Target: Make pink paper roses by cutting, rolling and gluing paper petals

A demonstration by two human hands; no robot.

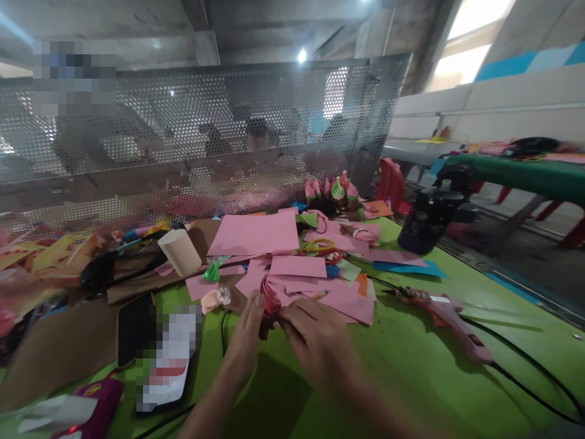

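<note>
Both hands meet over the green worktop (411,366), the left hand (247,335) and right hand (315,335) pinched together on a small folded pink paper piece (270,299). Loose pink sheets (297,268) lie just behind it. A pink glue gun (450,320) rests to the right, its black cord (525,372) trailing off. A phone (134,326) and a cream cylinder (179,251) sit left, near the perforated metal screen (205,134).

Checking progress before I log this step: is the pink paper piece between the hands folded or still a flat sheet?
Folded. The pink paper piece shows several bunched, curved layers pinched between the left hand and right hand, unlike the flat pink sheet behind.
</note>
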